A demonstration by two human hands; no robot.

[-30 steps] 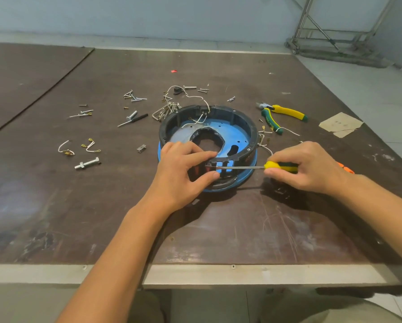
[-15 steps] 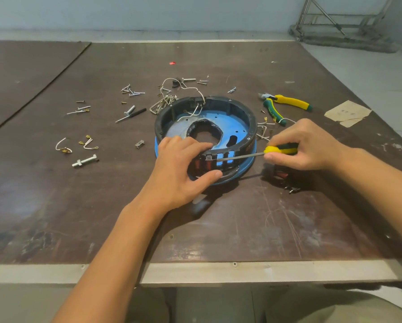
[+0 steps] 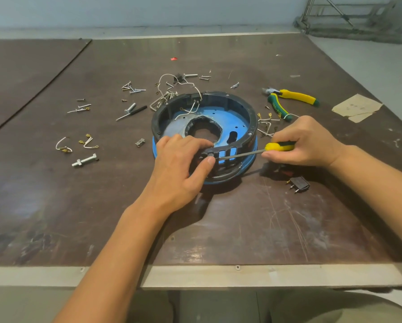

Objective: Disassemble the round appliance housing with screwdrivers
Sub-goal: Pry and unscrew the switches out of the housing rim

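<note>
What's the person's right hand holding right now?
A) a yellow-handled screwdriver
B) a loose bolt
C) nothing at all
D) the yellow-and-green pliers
A: the right hand grips the yellow-handled screwdriver, its shaft reaching the near wall of the housing, while the pliers lie apart on the table.

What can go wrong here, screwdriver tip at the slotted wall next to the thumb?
1. The screwdriver tip sits by the thumb of the left hand; a slip could jab it.
2. Sideways prying by the right hand may crack the thin ribs of the housing.
3. The housing could skid into the wire terminals beside it.
</note>
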